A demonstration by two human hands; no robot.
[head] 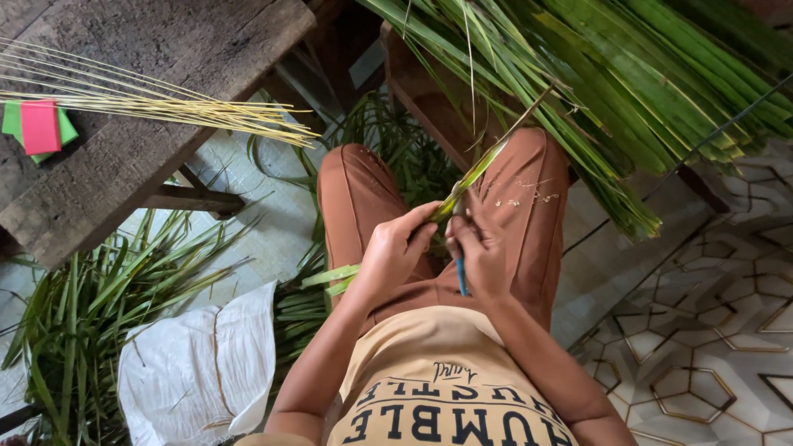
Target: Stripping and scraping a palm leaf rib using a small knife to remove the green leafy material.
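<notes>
I sit with brown trousers, hands over my lap. My left hand [395,252] pinches a long green palm leaf strip [472,175] that runs up and to the right from my fingers; its other end hangs out below my wrist. My right hand [477,252] grips a small tool with a blue handle [460,275], its upper end pressed against the leaf where the two hands meet. The tool's tip is hidden by my fingers.
A thick bundle of green palm leaves [628,91] lies across the top right. A wooden bench [124,157] at left carries thin yellow leaf ribs [149,99] and red and green pads [37,128]. Leaf scraps [91,306] and a white sack [198,363] lie on the floor.
</notes>
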